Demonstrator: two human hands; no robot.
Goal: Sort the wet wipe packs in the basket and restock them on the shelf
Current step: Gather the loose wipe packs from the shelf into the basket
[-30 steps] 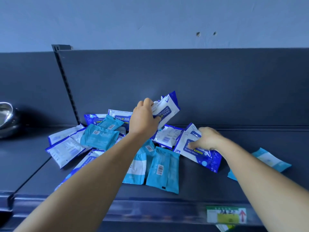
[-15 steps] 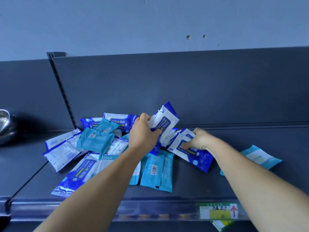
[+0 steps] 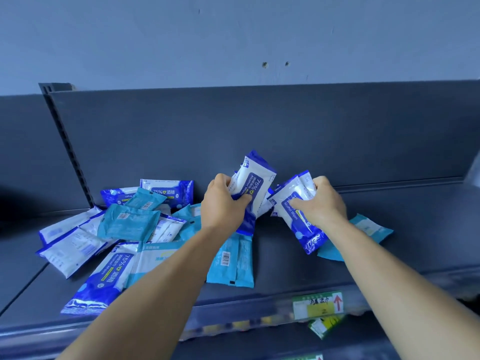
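Both hands are busy at the far middle of the shelf (image 3: 280,266); my left hand (image 3: 223,203) has its fingers curled round a small bunch of dark blue alcohol wipe packs (image 3: 253,187), which stand nearly upright, long axis tipped a little to the right, top end close to the back panel (image 3: 259,126); my right hand (image 3: 320,202) grips a second dark blue pack (image 3: 296,216) just to the right, its long axis running from the far left down to the near right, lower end touching the shelf; whether more than one pack sits in that grip I cannot tell.

What the coming move turns on, as I judge it, is that the two blue bundles lie side by side with only a narrow gap between them, the right one tilted toward the left one; bringing them together into one stack looks like a short sideways move, and the right hand is the nearer to make it.

Left of my left hand sprawls the unsorted heap (image 3: 124,229): dark blue packs and teal packs (image 3: 130,224) overlapping at all angles; one teal pack (image 3: 231,261) lies flat near my left wrist, another teal pack (image 3: 363,229) lies under and beyond my right forearm, well apart from the heap; no basket is in view; a price label (image 3: 318,304) hangs on the near edge.
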